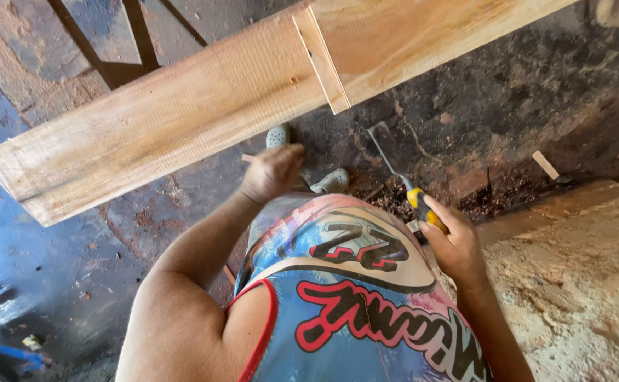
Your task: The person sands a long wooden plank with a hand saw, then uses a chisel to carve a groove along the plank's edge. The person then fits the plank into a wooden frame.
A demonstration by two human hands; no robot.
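Looking down past a bright printed sleeveless top [352, 297], the view is taking in both bare arms. Farthest to the left of the hands, a blurred blue object [12, 351] is lying on the dark stained floor [40, 240].

A long pale rough-sawn wooden plank [161, 131] is running above the left hand, sloping upward to the right. A second pale wooden board [408, 35] is overlapping its right end, with a thin wooden strip [321, 60] sitting at the joint.

The left hand [272, 172] is curling into a loose fist just below the plank's lower edge; the fingers are folded together, and whether they are pinching anything cannot be told. A small pale wooden sliver [247, 158] is poking out beside its knuckles. Two light grey perforated clogs [332, 182] are showing just beyond this hand, on the floor.

The right hand [451, 244] is gripping the yellow-and-black handle of a flat steel-bladed chisel [394, 152], fingers wrapping closed around the handle. The blade is pointing up and away from this hand toward the board joint, not touching the wood.

To the right of the right hand, dark crumbled debris [507, 194] is lying on the ground, a short pale wooden offcut [545, 165] is resting beyond it, and a heap of pale sawdust [578, 283] is spreading near the wrist.
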